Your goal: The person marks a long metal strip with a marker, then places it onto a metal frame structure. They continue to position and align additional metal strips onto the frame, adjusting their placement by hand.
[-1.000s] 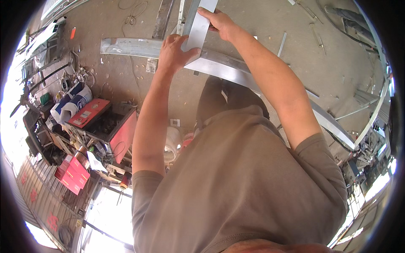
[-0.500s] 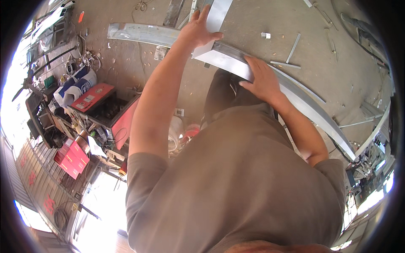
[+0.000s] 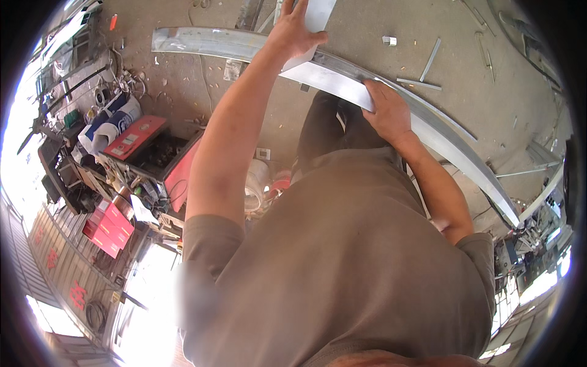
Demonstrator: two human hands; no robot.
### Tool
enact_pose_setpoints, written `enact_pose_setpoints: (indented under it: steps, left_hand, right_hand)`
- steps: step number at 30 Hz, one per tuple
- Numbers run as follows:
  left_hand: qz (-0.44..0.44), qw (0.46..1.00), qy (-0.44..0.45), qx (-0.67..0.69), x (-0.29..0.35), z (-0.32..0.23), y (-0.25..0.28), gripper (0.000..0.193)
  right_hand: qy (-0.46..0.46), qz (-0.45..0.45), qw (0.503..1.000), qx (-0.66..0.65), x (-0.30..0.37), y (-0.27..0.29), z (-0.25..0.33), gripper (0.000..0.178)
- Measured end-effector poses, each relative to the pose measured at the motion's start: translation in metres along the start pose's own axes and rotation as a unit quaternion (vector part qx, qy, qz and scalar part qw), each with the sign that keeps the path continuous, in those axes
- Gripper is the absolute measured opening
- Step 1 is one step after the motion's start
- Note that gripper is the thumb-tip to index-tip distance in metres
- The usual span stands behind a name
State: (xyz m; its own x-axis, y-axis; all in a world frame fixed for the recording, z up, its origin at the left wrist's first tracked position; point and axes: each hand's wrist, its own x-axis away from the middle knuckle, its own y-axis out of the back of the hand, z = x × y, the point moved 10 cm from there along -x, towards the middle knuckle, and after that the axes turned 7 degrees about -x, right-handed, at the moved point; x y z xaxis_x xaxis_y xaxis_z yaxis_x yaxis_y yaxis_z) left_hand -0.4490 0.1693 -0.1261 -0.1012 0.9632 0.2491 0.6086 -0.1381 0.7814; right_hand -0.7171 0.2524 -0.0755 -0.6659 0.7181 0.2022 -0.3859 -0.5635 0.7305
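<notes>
A long silvery bar (image 3: 461, 150) lay slantwise in front of the person, running from a corner beside the left hand (image 3: 295, 37) down toward the right, its near face bright and its outline bowed by the lens. At that corner a flat pale strip (image 3: 320, 15) met it and rose out of the top of the view, while a dull grey length (image 3: 208, 41) stretched away to the left. The right hand (image 3: 389, 113) had its grip closed over the silvery bar, fingers across the far edge. The left hand sat on the pale strip with thumb and fingers spread; the fingertips ran close to the frame's edge, so I could not tell whether that grip was clamped or merely resting. Beneath and beyond spread the brown-grey floor (image 3: 513, 110), dusty and dotted with small scraps; on it lay a small silvery block (image 3: 389, 41) and two thin offcuts (image 3: 431, 59), near each other past the right hand. Dark trousers (image 3: 318, 131) showed just below the bar. Off to the left, well apart from the metalwork, stood an open red box (image 3: 188, 162) with a dark inside, a blue-and-white roll (image 3: 116, 126) beside it and red cartons (image 3: 110, 229) below. A white bucket (image 3: 255, 183) stood near the left forearm. Farther out, corrugated sheeting (image 3: 43, 244) walled the lower left, beside a glaring bright opening (image 3: 143, 296).
</notes>
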Motion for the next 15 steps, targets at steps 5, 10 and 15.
enact_pose_setpoints:
  steps: [5, 10, 15]
  left_hand:
    - [-0.008, 1.000, 0.022, -0.002, 0.0116, -0.0047, 0.0047, 0.120]
    - [-0.004, 1.000, 0.012, 0.009, 0.0098, -0.0058, 0.0050, 0.118]
    - [0.002, 1.000, 0.026, 0.005, 0.0107, -0.0013, 0.0006, 0.120]
  right_hand:
    - [0.021, -0.026, 0.999, 0.009, 0.0024, 0.0030, 0.0006, 0.060]
    - [0.031, -0.042, 0.998, 0.022, 0.0036, 0.0043, 0.0027, 0.067]
    - [0.038, -0.050, 0.997, 0.036, 0.0037, 0.0056, 0.0034, 0.068]
